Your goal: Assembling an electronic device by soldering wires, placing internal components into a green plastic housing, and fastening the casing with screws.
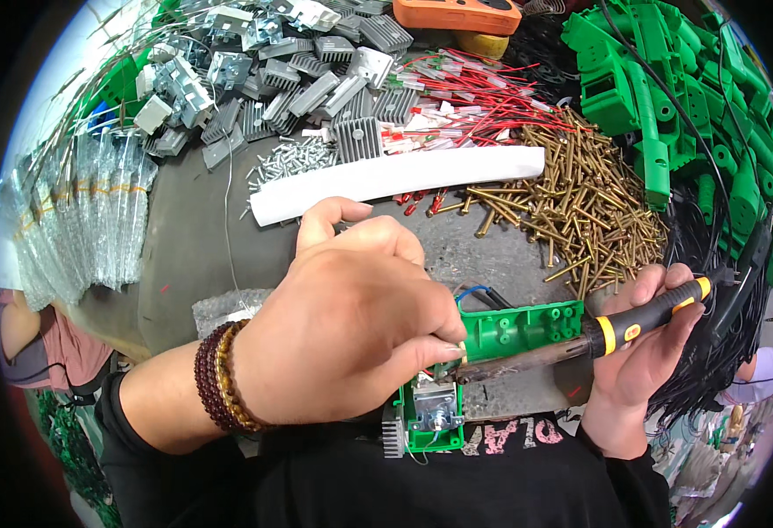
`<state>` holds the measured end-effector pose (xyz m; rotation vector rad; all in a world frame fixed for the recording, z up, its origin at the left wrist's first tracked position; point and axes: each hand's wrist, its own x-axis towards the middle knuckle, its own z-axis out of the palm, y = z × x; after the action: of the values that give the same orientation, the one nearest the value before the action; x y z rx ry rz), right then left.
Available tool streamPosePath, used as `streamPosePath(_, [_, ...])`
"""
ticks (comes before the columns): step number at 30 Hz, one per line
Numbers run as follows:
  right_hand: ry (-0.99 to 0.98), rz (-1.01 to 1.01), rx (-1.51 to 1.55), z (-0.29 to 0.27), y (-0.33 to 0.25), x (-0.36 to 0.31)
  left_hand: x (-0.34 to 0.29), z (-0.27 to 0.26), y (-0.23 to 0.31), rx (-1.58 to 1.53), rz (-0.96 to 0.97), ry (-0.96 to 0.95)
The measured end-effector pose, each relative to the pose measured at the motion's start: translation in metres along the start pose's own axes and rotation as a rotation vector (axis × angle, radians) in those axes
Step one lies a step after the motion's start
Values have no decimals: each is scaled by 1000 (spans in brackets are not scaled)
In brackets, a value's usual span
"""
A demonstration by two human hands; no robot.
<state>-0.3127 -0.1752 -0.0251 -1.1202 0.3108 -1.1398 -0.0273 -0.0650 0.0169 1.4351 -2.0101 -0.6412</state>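
Observation:
My right hand (634, 361) holds a soldering iron (659, 315) by its black and yellow handle. The brown shaft points left, and its tip reaches beside my left fingertips over an open green plastic housing (523, 330). Thumb and forefinger of my left hand (342, 312) are pinched together above the housing; the small thing between them is mostly hidden. Inside the housing's near end sits a metal switch part (435, 409) with thin wires. A finned grey heat sink (392, 438) sticks out at its left side. Black and blue wires (483, 295) rise behind the housing.
Beyond my hands lie a white strip (395, 183), long brass screws (580, 202), short silver screws (294, 163), red-wired parts (483, 92) and grey heat sinks (316, 92). Green housings (668, 97) pile up at right. Clear bags (87, 207) lie left. A black cable (668, 79) hangs right.

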Motion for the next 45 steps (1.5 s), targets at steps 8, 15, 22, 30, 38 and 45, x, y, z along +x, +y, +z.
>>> streamPosePath(8, [5,-18,-11,1,3,0,-6,5,4,31,-50,11])
streamPosePath(15, [-19,-29,-4,0,-1,-1,-6,8,7,34,-46,34])
streamPosePath(22, [145,-74,-79,8,3,-2,-4,10,7,-92,-152,-34])
streamPosePath(30, [134,-122,-56,7,3,-5,-3,8,5,-156,-184,-71])
streamPosePath(38, [112,-126,-22,8,2,-7,-7,8,6,-148,-178,-87])
streamPosePath(45, [137,-191,-104,10,2,-8,-5,10,5,-79,-106,-66])
